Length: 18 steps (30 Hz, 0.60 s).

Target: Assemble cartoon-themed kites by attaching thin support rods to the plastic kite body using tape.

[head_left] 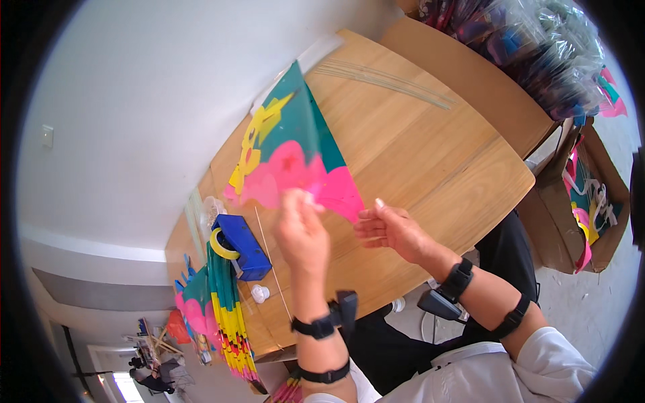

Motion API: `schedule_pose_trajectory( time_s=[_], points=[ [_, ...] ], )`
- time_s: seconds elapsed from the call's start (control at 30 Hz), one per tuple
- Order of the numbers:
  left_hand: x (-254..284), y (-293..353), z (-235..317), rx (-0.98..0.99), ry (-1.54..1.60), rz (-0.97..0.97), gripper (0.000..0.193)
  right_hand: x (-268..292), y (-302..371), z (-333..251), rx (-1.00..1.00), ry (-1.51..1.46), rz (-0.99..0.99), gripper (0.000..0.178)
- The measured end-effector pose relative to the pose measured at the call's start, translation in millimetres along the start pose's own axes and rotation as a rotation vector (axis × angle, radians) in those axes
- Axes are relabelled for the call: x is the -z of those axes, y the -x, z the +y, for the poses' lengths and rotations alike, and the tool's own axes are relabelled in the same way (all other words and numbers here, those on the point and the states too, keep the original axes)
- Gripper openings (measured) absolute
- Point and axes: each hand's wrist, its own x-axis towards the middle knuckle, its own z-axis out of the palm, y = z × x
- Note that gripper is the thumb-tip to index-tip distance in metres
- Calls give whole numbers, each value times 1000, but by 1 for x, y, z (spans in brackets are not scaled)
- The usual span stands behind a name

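A triangular kite sail (275, 144), teal with a yellow figure and a pink lower border, lies partly lifted over the wooden table. My left hand (302, 232) is closed on its pink lower edge, and the raised part is blurred. Beside the sail's pink right corner, my right hand (396, 232) is open, thumb up and fingers stretched toward it; whether the fingertips touch the corner I cannot tell. Left of my left hand stands a blue tape dispenser (245, 245) with a roll of yellowish tape (223, 244). A thin rod (270, 255) lies between them.
Several thin rods (383, 80) lie at the table's far end. A stack of folded teal and yellow sails (228, 302) hangs over the left edge, near a small white piece (260, 293). Right of the table (463, 171) are an open carton (605, 228) and plastic-wrapped bundles (531, 54).
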Motion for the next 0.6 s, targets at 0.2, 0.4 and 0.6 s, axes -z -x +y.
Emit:
schedule_pose_trajectory(
  time_s=[0.2,0.4,0.6],
  points=[
    [-8,116,65,-48,-140,-183,6,-12,83,-26,-106,150,-9,60],
    [-11,184,92,-226,-3,-317,29,28,144,2,-150,260,285,28],
    [-9,214,90,-336,-19,-371,29,41,178,6,-260,189,301,26]
  ],
)
